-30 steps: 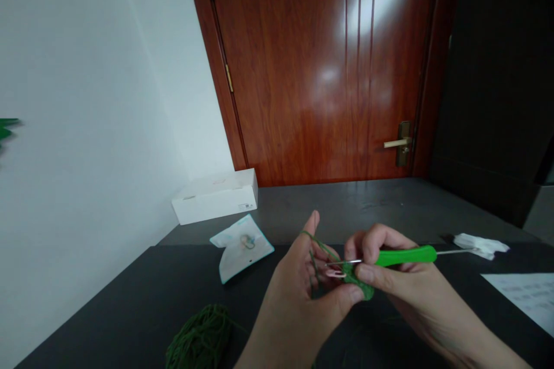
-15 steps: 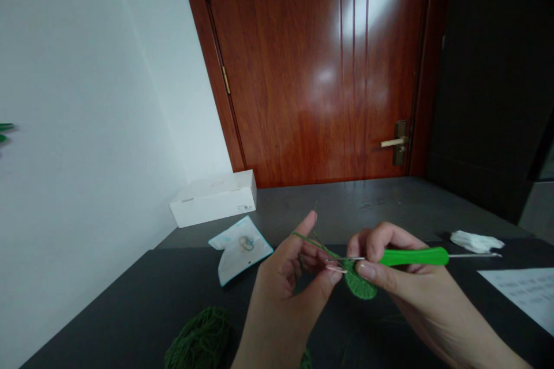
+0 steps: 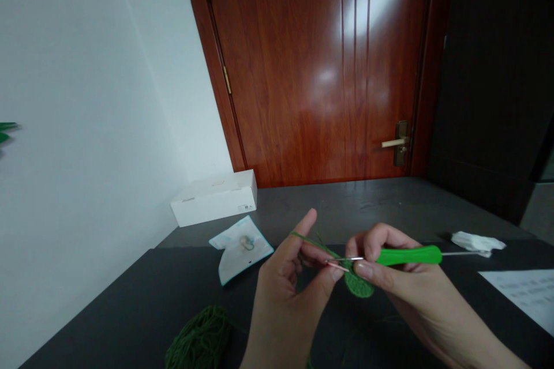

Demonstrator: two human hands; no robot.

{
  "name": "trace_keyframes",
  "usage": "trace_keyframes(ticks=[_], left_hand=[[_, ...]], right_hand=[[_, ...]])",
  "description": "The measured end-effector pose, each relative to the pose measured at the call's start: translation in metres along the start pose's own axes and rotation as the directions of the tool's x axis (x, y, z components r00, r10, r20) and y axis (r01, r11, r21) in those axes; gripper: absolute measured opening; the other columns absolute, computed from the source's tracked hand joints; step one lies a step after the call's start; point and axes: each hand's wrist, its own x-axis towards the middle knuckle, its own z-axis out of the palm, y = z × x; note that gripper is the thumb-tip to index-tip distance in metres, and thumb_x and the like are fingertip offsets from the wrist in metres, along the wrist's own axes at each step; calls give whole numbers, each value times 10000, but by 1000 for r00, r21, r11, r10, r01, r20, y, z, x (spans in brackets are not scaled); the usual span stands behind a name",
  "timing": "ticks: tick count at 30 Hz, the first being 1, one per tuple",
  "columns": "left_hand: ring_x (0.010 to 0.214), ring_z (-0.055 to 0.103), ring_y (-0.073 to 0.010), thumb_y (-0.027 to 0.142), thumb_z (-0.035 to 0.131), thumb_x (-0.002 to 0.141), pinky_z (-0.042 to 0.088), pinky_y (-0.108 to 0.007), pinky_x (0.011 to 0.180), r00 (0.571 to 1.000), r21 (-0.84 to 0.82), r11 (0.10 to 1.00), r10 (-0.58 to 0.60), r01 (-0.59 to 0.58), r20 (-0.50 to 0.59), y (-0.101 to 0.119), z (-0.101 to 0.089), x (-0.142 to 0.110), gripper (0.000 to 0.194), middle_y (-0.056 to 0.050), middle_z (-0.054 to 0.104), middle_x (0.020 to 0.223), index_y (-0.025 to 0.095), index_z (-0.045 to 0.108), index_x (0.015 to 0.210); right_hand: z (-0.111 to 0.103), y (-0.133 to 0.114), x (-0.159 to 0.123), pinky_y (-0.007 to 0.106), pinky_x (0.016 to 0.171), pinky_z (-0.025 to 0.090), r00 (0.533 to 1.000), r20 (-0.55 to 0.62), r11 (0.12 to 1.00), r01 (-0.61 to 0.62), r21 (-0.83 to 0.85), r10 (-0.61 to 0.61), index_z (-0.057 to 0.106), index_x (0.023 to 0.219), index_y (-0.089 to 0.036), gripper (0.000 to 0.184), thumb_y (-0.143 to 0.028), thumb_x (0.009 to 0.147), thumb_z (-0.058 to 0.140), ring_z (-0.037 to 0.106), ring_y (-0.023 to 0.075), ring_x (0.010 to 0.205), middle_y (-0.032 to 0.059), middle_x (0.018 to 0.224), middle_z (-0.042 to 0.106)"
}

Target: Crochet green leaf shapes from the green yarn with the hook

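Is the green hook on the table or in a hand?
In a hand: the right hand pinches the green crochet hook between thumb and fingers.

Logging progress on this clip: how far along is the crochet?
Done: a small crocheted piece at the hook. In hand: the right hand holds the green crochet hook, the left hand tensions yarn. Left: a yarn skein on the table; how much more, unclear.
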Motion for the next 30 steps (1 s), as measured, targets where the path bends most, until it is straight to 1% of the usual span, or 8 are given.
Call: trace_keyframes(ticks=[8,12,16,20,23,26,30], left_hand=[[717,623,-130,196,745,729,504,-302,797,999,-73,997,2,2,54,-8,1,3,609,28,684,749,244,574,1312],[724,615,-134,198,740,741,501,-314,798,997,-91,996,14,-7,79,-11,1,2,612,25,677,756,248,559,1324],[756,608,-135,190,745,739,495,-314,788,993,-137,990,31,-16,111,-11,-1,3,624,9,676,818,243,550,1329],[758,601,-131,191,789,686,488,-308,769,985,-205,978,-6,41,170,-10,-2,5,700,15,640,827,224,536,1337],[772,598,-134,218,793,688,472,-325,798,978,-210,973,-51,94,202,-9,-3,5,709,14,629,815,197,524,1344],[787,593,-135,214,789,697,462,-324,805,982,-216,971,-67,106,179,-10,0,4,730,15,625,825,194,495,1365],[751,586,-119,161,756,710,461,-298,753,987,-247,966,-43,80,152,-9,4,1,723,22,624,809,183,473,1374]], right_hand=[[1,0,0,209,629,438,1000,-8,1000,4,-22,-4,618,660,-200,199,-204,727,806,541,112,696,-18,755,625],[2,1,-1,205,638,443,1000,-6,1000,11,-5,-11,613,665,-210,203,-213,728,806,543,112,706,-23,764,623],[1,1,-2,197,634,453,999,-37,999,38,-14,-39,611,660,-214,204,-211,738,799,556,106,697,-28,767,623],[1,1,-2,202,658,478,994,-55,994,93,-50,-95,615,651,-218,208,-208,733,805,584,105,702,-34,775,632],[2,2,-1,196,648,483,994,-44,994,96,-51,-98,622,658,-221,201,-215,731,809,587,103,696,-34,777,642],[4,3,-1,195,657,484,997,-38,997,65,-42,-66,622,657,-216,203,-211,732,810,600,106,714,-31,778,653],[4,3,-2,204,689,480,999,-28,998,27,-51,-29,623,664,-210,195,-209,744,802,612,109,737,-27,788,661]])
